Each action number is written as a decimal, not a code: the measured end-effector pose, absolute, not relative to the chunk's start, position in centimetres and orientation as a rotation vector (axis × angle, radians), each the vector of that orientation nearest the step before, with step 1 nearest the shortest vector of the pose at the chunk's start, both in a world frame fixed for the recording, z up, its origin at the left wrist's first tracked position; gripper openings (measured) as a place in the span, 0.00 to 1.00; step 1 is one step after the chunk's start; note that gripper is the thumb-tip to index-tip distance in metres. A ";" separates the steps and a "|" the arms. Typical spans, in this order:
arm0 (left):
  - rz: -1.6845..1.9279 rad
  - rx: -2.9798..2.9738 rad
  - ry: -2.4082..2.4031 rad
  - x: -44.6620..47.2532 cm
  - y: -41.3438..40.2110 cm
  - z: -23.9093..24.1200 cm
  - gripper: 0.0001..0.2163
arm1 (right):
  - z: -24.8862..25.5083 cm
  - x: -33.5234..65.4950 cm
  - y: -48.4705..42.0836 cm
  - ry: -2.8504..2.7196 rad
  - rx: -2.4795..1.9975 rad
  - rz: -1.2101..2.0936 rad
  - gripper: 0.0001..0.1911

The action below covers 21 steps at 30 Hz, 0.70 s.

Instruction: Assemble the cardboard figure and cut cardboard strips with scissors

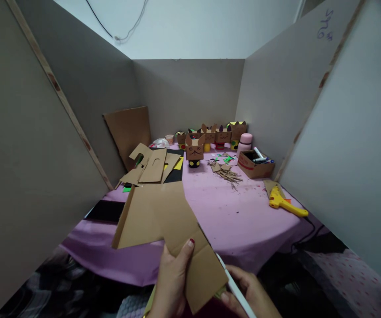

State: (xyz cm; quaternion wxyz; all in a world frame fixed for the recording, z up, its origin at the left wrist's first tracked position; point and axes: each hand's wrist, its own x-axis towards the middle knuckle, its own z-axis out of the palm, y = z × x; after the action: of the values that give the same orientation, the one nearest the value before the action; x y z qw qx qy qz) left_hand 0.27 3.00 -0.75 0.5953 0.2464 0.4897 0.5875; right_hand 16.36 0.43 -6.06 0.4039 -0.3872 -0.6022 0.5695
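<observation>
Cardboard animals (pixel 194 151) were seemingly finished; an uncompleted cardboard sheet (pixel 160 212) was gripped by the left hand (pixel 173 276), a white tool (pixel 236 287) by the right hand (pixel 252 289)

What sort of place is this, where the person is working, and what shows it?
Probably a small craft booth. Flat grey panels stand around a pink cloth-covered table; on it are a brown cardboard figure with animal ears and what looks like a yellow plastic glue gun.
</observation>
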 end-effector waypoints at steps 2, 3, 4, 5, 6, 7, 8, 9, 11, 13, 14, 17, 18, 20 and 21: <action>1.342 0.575 1.111 0.0 3.3 -0.8 0.23 | -6.6 16.5 0.3 -1.510 -0.995 1.457 0.27; 1.337 0.570 1.102 -0.2 3.5 -0.8 0.22 | -6.7 16.5 0.2 -1.505 -0.995 1.462 0.27; 1.338 0.563 1.098 -0.4 3.7 -0.6 0.20 | -6.8 16.5 0.2 -1.497 -0.986 1.469 0.28; 1.343 0.556 1.100 -0.5 4.0 -0.5 0.18 | -6.9 16.5 0.3 -1.481 -0.974 1.481 0.28; 1.345 0.550 1.110 -0.6 4.2 -0.2 0.17 | -7.0 16.4 0.3 -1.458 -0.965 1.500 0.29; 1.344 0.546 1.125 -0.7 4.3 0.0 0.16 | -7.1 16.3 0.4 -1.426 -0.964 1.522 0.30; 1.340 0.545 1.139 -0.6 4.4 0.2 0.16 | -7.2 16.2 0.4 -1.389 -0.970 1.542 0.33; 1.332 0.549 1.145 -0.5 4.4 0.5 0.16 | -7.4 16.0 0.5 -1.354 -0.981 1.558 0.37; 1.328 0.557 1.138 -0.2 4.2 0.7 0.17 | -7.7 15.9 0.6 -1.307 -1.004 1.570 0.45; 1.339 0.562 1.124 0.1 3.8 0.8 0.18 | -8.3 15.9 0.6 -1.291 -1.002 1.558 0.49; 1.337 0.565 1.117 0.2 3.7 0.7 0.19 | -8.5 15.9 0.7 -1.290 -0.999 1.549 0.50; 1.328 0.579 1.112 0.1 3.5 0.5 0.22 | -9.4 16.0 1.1 -1.293 -1.025 1.536 0.53; 1.329 0.586 1.114 0.1 3.5 0.5 0.22 | -9.7 16.1 1.3 -1.297 -1.049 1.543 0.54; 1.341 0.587 1.136 0.1 3.4 0.4 0.23 | -10.1 16.3 1.6 -1.309 -1.094 1.565 0.55; 1.344 0.583 1.147 0.2 3.3 0.5 0.24 | -10.1 16.4 1.7 -1.318 -1.105 1.572 0.55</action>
State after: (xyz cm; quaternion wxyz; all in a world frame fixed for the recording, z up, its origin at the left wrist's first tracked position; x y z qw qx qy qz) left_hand 0.16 3.30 0.45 0.5976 0.2511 0.4943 0.5793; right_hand 16.36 1.72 -10.11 0.3947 -0.4357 -0.5198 0.6198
